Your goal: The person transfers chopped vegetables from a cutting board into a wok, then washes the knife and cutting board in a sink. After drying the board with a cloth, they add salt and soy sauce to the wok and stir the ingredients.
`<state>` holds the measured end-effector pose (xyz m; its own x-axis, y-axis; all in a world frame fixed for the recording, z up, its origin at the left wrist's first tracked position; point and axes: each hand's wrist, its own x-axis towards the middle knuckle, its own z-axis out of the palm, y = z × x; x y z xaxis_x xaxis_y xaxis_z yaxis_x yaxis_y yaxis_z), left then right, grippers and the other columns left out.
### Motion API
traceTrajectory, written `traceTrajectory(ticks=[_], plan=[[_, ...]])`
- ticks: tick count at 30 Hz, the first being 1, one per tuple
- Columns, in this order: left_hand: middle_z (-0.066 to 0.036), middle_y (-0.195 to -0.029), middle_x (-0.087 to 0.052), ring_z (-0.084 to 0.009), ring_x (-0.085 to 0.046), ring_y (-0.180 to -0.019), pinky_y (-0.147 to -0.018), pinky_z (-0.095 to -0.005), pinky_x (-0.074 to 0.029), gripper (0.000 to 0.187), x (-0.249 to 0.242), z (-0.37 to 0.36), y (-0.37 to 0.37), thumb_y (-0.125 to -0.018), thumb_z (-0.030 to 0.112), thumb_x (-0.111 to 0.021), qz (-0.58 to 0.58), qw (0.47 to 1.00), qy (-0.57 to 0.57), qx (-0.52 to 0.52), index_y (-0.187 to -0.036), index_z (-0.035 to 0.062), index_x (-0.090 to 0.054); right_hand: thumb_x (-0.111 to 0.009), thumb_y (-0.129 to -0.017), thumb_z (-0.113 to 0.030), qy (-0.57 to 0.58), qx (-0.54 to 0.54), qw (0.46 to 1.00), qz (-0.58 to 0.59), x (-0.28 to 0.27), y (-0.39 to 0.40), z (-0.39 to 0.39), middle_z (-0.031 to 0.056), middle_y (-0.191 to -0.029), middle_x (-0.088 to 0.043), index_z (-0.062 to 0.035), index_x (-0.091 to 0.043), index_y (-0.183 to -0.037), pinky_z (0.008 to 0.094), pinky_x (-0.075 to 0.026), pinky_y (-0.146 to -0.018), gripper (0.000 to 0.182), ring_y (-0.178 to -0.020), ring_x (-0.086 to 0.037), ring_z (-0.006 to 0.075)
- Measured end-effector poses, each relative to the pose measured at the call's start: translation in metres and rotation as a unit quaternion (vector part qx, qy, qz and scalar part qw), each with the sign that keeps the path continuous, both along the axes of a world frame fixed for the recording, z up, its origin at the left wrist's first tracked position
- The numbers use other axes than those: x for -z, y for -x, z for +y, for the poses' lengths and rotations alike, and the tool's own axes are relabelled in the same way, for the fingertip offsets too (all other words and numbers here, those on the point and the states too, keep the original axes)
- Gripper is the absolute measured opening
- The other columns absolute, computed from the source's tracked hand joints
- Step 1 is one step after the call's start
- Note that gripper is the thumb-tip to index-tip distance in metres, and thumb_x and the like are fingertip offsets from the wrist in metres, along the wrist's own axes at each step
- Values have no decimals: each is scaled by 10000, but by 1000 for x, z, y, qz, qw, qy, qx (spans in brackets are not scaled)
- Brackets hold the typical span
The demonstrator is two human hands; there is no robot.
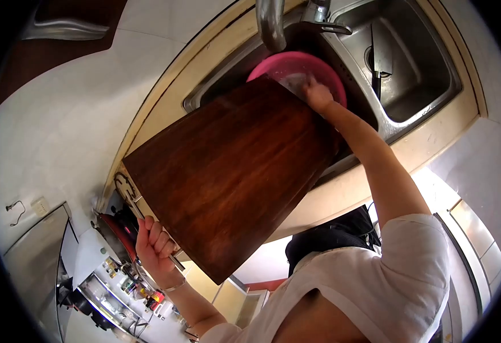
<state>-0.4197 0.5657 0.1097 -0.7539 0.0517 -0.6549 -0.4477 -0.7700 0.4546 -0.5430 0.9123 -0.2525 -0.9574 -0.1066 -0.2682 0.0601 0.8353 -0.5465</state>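
Observation:
A large dark wooden cutting board (227, 177) lies tilted across the sink's near edge, its far end over a pink basin (334, 71). My left hand (158, 248) is closed round the metal handle at the board's near left end. Over the basin, beside the board's far corner, my right hand (319, 96) has its fingers curled. Something whitish and wet shows at those fingertips; blur hides whether it is a cloth or foamy water.
The basin stands in the left sink bowl, under a metal faucet (271, 26). In the right sink bowl (413, 94) lies a cleaver (382, 54) with a dark handle. A pan (116, 231) and several bottles and jars are on the counter at lower left.

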Motion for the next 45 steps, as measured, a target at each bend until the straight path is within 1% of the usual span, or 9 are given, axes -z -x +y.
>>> traceTrajectory(ticks=[4,6,12,18,24,28,34,44,45], plan=[[34,-520,-222,-45,-178,-381,-318,-185,-160,253,4,-3,0,-929,260,-273,-7,1000,1,-12,-770,79,-351,-454,-794,-158,-43,17,999,-29,-14,4,4,251,-1056,-457,-39,-477,-1043,445,-430,-748,277,-852,-510,409],[34,-518,-224,-46,-181,-381,-323,-185,-164,249,8,-6,-2,-927,254,-281,2,1000,-19,6,-769,78,-359,-484,-771,-115,121,-44,982,140,-30,-18,1,244,-1039,-450,-23,-510,-945,440,-429,-738,199,-861,-501,396],[33,-521,-234,-43,-185,-376,-323,-179,-166,251,16,-10,-5,-926,253,-284,7,1000,-11,-6,-759,82,-362,-556,-730,-96,230,-183,952,88,-120,-89,-6,210,-968,-467,-18,-491,-857,428,-393,-759,163,-855,-471,388],[39,-521,-236,-36,-188,-377,-321,-167,-168,246,22,-11,-5,-923,264,-302,8,999,-48,-12,-762,89,-365,-576,-723,-124,423,-245,868,87,-213,-126,-72,192,-1057,-449,-40,-503,-833,395,-442,-743,157,-919,-502,332],[51,-511,-221,-29,-168,-365,-303,-155,-149,245,12,-5,-3,-915,273,-335,-34,997,72,-5,-736,110,-373,-579,-730,-145,536,-237,754,296,-253,-83,-192,122,-917,-506,-49,-522,-829,361,-438,-636,150,-788,-525,289],[54,-505,-216,-26,-161,-363,-297,-158,-148,245,15,-8,-3,-914,275,-339,-26,997,67,21,-734,112,-374,-571,-733,-142,511,-143,788,312,-238,-23,-235,86,-735,-496,-75,-498,-744,369,-429,-581,100,-700,-520,293],[51,-508,-215,-28,-152,-363,-291,-165,-135,254,16,-7,-2,-926,262,-296,-8,999,47,2,-728,111,-345,-474,-808,-246,248,-18,943,220,-101,28,-151,94,-854,-531,-136,-590,-847,383,-455,-680,164,-788,-542,273],[40,-503,-207,-37,-147,-362,-300,-179,-142,272,8,-5,3,-927,277,-282,-42,998,34,-20,-748,87,-357,-531,-760,-182,-86,-70,988,107,7,30,-12,157,-1047,-478,-111,-551,-1000,402,-441,-747,252,-874,-522,340],[40,-503,-207,-37,-147,-362,-300,-179,-142,272,9,-5,3,-927,278,-282,-41,998,32,-16,-748,87,-357,-527,-746,-160,-102,-24,995,0,9,32,-10,158,-1027,-492,-108,-552,-1001,401,-442,-757,261,-893,-524,328]])
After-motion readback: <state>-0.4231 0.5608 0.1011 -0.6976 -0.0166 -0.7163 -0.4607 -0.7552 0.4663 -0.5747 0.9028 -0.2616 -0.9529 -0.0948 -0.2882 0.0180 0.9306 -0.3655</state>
